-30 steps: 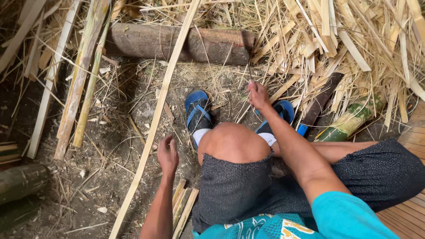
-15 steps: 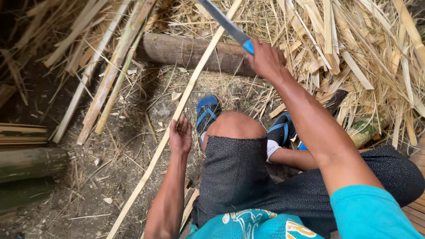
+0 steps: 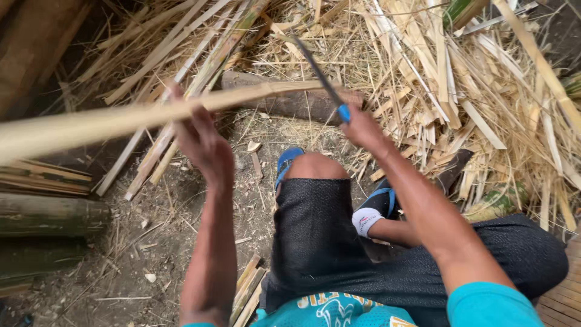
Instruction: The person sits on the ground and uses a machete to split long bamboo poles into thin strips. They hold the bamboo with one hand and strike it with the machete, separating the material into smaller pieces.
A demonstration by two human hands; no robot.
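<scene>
A long bamboo strip (image 3: 121, 118) is held up off the ground by the left hand (image 3: 203, 142), whose fingers are closed around it; the strip runs from the left edge of the view across to a point just above the log (image 3: 284, 100). A knife (image 3: 318, 75) with a blue handle is gripped in the closed right hand (image 3: 363, 127), and its dark blade is laid against the strip's far end, over the log.

As a judgement, the work looks well under way but not finished — a deep heap of pale shavings (image 3: 460, 91) lies to the right of the log, and finished-looking slats (image 3: 181, 72) lean to its left, while the strip in hand is apparently being trimmed or split. Thicker uncut bamboo poles (image 3: 48, 215) lie well to the left of the log, seemingly untouched.

No container is to be seen — neither basket nor bucket; the cut pieces lie loose on the dirt floor (image 3: 157, 242) around the log.
</scene>
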